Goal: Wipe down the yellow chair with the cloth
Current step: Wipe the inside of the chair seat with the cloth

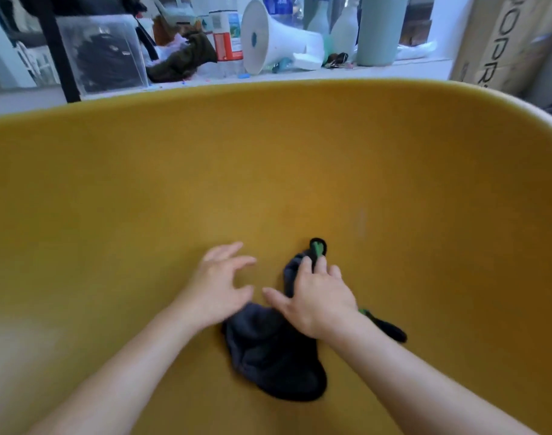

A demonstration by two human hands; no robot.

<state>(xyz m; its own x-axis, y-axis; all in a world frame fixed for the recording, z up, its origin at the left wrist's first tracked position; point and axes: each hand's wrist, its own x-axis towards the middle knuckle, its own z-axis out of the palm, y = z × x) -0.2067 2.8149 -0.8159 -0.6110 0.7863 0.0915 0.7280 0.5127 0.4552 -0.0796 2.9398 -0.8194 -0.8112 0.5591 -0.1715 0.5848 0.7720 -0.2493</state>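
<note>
Though bunched — cloth under right fingers

On the white ledge we see a white megaphone lying on its side mid-ledge; a clear plastic box toward the left end; a cardboard box at the right end.
</note>
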